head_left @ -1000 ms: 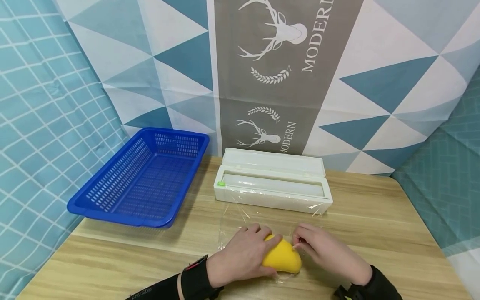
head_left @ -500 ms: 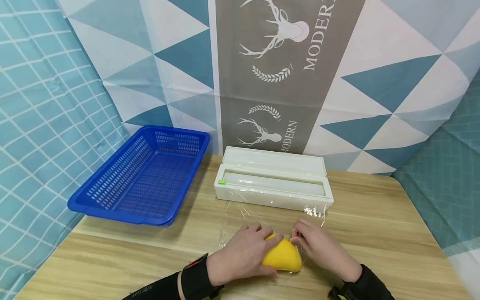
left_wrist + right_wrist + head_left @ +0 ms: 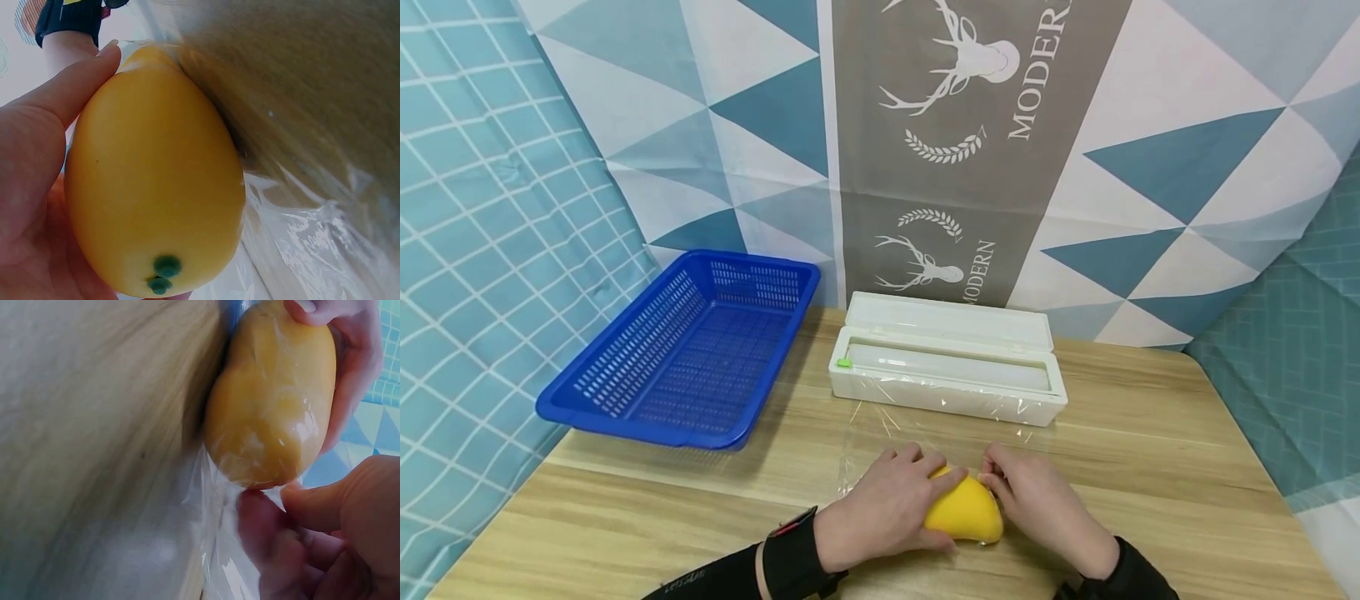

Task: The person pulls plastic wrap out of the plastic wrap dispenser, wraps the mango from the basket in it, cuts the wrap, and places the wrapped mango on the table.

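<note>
A yellow mango (image 3: 967,510) with a green stem nub, seen in the left wrist view, lies near the front of the table. My left hand (image 3: 886,510) grips it from the left, thumb on the near side and fingers over the top. Clear plastic wrap (image 3: 228,578) covers the mango's right end in the right wrist view. There, my right hand (image 3: 337,531) pinches the wrap between thumb and forefinger, right at the mango's tip. The sheet runs back over the table to a white cling film box (image 3: 947,402), whose lid stands raised over the roll inside.
A blue perforated basket (image 3: 636,440) stands at the back left, beside the film box. A green slider (image 3: 844,362) sits at the box's left end. Patterned cloth (image 3: 760,142) hangs behind the wooden table (image 3: 1150,433).
My right hand has shifted slightly left and back along the mango's end, still pinching the wrap. My left hand and the mango have hardly moved.
</note>
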Action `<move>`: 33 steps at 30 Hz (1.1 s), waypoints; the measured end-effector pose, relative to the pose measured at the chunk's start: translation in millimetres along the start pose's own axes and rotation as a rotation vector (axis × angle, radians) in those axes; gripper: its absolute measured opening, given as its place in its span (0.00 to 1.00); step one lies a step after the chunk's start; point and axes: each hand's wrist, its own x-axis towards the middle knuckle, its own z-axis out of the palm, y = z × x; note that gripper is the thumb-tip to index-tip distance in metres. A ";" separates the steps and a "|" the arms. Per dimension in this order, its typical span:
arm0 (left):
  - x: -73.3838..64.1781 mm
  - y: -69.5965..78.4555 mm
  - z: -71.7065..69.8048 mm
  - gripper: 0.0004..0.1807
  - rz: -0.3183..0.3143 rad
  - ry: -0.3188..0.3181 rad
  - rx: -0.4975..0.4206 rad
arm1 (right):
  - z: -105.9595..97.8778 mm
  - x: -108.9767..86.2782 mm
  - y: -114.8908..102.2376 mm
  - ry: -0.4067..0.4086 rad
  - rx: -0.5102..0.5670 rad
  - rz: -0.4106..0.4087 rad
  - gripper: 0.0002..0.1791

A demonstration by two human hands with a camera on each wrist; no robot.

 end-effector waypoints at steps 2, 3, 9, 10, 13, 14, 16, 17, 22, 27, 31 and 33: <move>0.3 0.4 0.0 0.43 -0.004 -0.001 0.002 | -0.1 -0.8 -1.1 0.000 0.007 0.001 0.08; 0.5 0.6 0.0 0.43 -0.007 -0.003 -0.001 | -0.9 -1.1 -1.6 -0.004 0.014 0.001 0.07; 1.0 1.3 0.2 0.43 -0.016 -0.016 -0.013 | -12.8 -5.3 -5.6 -0.111 0.109 0.001 0.07; 1.0 1.3 0.1 0.43 -0.017 -0.019 -0.015 | -15.2 -6.5 -6.5 -0.135 0.129 -0.005 0.10; 1.1 1.2 -0.2 0.43 -0.021 -0.025 -0.021 | -20.4 -10.4 -10.5 -0.195 0.129 -0.023 0.22; 1.1 1.1 -0.3 0.44 -0.023 -0.025 -0.022 | -20.8 -11.7 -12.1 -0.202 0.120 -0.025 0.26; 0.9 1.1 -0.4 0.46 -0.027 -0.020 -0.023 | -19.7 -12.6 -15.5 -0.204 0.086 -0.021 0.33; 0.8 1.2 -0.3 0.48 -0.031 -0.017 -0.021 | -18.5 -13.0 -17.0 -0.198 0.061 -0.012 0.36; 1.5 2.5 -0.2 0.60 -0.056 -0.014 -0.035 | -9.4 -12.8 -20.1 -0.146 0.006 0.015 0.40; 1.6 -1.4 -2.6 0.62 -0.058 -0.024 -0.086 | -5.7 -13.3 -18.8 -0.127 0.004 -0.010 0.38; -2.9 -14.7 -10.4 0.49 -0.060 0.036 -0.147 | -5.8 -12.5 -19.8 -0.130 0.000 -0.016 0.38; -7.0 -24.7 -15.7 0.38 -0.063 0.098 -0.156 | -6.3 -11.7 -20.4 -0.133 0.003 -0.016 0.38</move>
